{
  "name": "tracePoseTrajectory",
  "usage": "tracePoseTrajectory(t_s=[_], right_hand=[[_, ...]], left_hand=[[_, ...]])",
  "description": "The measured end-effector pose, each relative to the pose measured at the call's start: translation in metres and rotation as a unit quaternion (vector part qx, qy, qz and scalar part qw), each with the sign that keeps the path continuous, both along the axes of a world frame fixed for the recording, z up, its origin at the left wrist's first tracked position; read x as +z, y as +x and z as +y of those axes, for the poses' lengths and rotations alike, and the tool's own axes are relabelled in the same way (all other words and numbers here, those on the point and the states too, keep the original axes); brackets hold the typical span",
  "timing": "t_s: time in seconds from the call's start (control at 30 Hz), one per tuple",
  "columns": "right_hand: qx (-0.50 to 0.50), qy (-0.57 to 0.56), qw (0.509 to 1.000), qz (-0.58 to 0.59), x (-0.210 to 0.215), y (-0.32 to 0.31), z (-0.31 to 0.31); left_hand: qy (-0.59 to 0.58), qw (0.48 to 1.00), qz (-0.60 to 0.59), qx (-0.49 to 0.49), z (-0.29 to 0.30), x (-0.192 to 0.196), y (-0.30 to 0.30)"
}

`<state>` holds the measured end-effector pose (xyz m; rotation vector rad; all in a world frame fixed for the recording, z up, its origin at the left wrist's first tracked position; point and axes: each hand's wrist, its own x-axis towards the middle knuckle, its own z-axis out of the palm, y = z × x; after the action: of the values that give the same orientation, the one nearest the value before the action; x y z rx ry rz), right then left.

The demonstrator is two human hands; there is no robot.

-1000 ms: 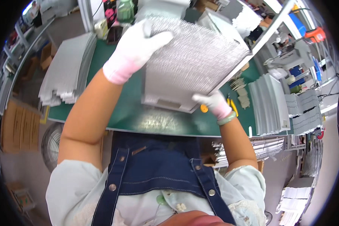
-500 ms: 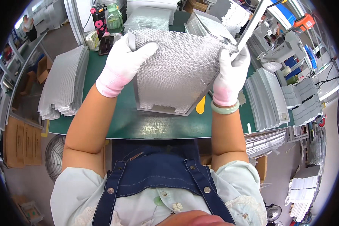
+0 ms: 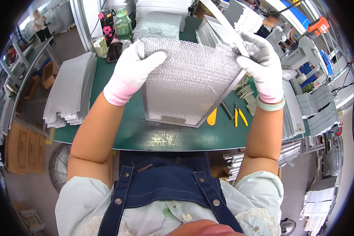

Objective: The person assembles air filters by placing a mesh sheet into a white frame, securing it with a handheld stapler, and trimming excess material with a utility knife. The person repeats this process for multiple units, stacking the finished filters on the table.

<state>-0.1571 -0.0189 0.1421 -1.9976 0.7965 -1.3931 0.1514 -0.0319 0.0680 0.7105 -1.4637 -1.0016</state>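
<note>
Straight in over the green bench (image 3: 129, 135), with the silver mesh panel (image 3: 185, 86) up between 2 white-gloved hands, tilted, lower edge toward the near side; touching the bench or just above, cannot tell. Clamped at the upper left corner by the left hand (image 3: 135, 72), thumb flat on the near face, fingers out of sight behind. Over at the upper right corner, curled round with the right hand (image 3: 265, 70), right beside the pale strip (image 3: 225, 23) angling up and away; true pinch or mere steadying, cannot tell.

Looks light, easily borne by its corners. Probably springy across the middle, stiffer along the thin grey frame (image 3: 223, 97). Likely to dent if thumbed hard on the face, likely to snag at the wavy bare top edge. Perhaps a little slick along the border, too. Best taken by the framed sides, 1 hand to each, with palms off the mesh. Careful with that strip: long, thin, probably quick to bend. Lying just right of the panel, 1 yellow tool (image 3: 212, 117) and 1 pair of yellow-handled cutters (image 3: 236, 118), worth keeping clear of the lower corner.
</note>
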Motion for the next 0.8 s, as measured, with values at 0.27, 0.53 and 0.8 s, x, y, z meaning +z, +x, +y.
tracePoseTrajectory(t_s=[0.27, 0.53, 0.8], right_hand=[[0.039, 0.040, 0.991, 0.122, 0.014, -0.017, 0.003], [0.012, 0.031, 0.991, 0.126, 0.007, -0.017, 0.006], [0.042, -0.045, 0.980, 0.189, 0.015, -0.008, 0.005]], left_hand=[[-0.010, 1.000, -0.003, -0.016, 0.008, 0.010, -0.004], [-0.012, 0.997, 0.060, -0.036, 0.008, 0.009, -0.009], [-0.032, 0.999, -0.041, 0.009, -0.013, -0.005, 0.005]])
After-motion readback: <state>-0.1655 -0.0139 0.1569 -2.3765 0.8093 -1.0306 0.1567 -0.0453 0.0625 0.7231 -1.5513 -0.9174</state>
